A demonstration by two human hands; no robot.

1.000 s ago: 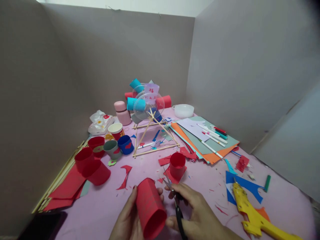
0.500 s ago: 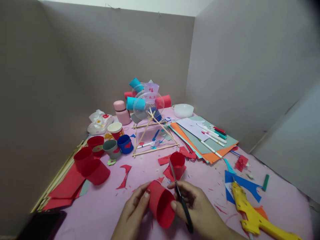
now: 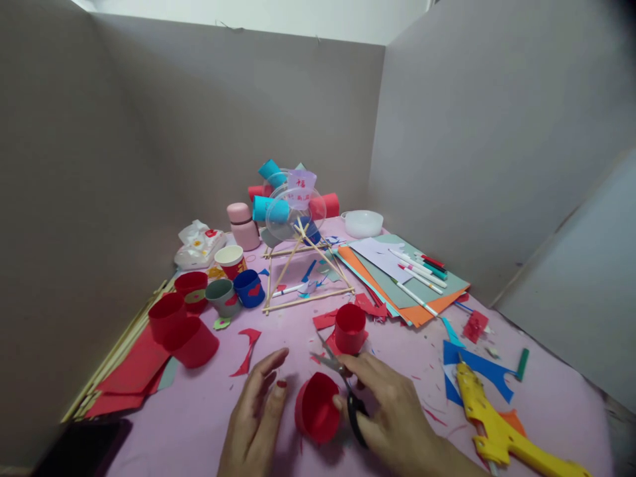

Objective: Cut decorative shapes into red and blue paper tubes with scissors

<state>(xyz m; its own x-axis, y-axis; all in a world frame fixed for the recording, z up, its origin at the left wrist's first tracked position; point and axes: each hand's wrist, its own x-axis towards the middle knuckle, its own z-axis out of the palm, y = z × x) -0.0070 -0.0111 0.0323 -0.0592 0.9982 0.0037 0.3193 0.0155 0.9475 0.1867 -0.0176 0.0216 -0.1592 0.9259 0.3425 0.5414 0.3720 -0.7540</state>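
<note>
A red paper cup (image 3: 318, 407) rests on the pink tabletop between my hands, its opening toward me. My left hand (image 3: 261, 407) is open beside it, fingers apart, with a small gap to the cup. Black-handled scissors (image 3: 356, 414) are in my right hand (image 3: 390, 404), their blades parted and pointing away to the left. My right thumb is at the cup's right edge; whether it presses on it I cannot tell. Just beyond the blades, another red paper cup (image 3: 350, 329) stands on red paper scraps.
A wooden-stick frame (image 3: 308, 298) carries a wheel with coloured paper cups (image 3: 271, 209). Several paper cups (image 3: 191, 341) stand at left, near a phone (image 3: 82, 447). At right lie a yellow glue gun (image 3: 489, 424), coloured sheets (image 3: 422, 315) and markers (image 3: 417, 298).
My left hand has let go of the red paper cup and moved slightly left. The cup now sits on the table. The scissors have swung leftward and their blades have opened.
</note>
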